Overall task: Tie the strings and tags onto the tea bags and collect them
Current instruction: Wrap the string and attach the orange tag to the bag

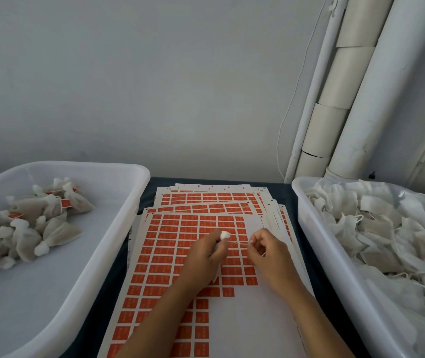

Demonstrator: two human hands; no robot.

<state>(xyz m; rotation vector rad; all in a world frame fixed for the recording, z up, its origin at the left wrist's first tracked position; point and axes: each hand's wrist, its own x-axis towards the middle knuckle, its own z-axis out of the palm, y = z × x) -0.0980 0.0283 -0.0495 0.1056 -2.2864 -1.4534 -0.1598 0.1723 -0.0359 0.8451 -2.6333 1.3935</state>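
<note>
My left hand (205, 257) grips a small white tea bag (223, 235) by its gathered neck, and the puffed top sticks out above my fingers. My right hand (267, 254) pinches the thin white string (240, 243) that runs taut from the bag to my fingertips. Both hands hover over sheets of orange tag stickers (180, 244) in the middle of the table. The white bin (128, 192) on the left holds a pile of tied tea bags (33, 223) with orange tags. The white bin (301, 202) on the right is full of untied bags (376, 228) with loose strings.
Several sticker sheets (211, 200) lie fanned out under the top one, on a dark table (152, 182). White pipes (335, 99) and a thin cable (287, 112) run down the grey wall at the back right.
</note>
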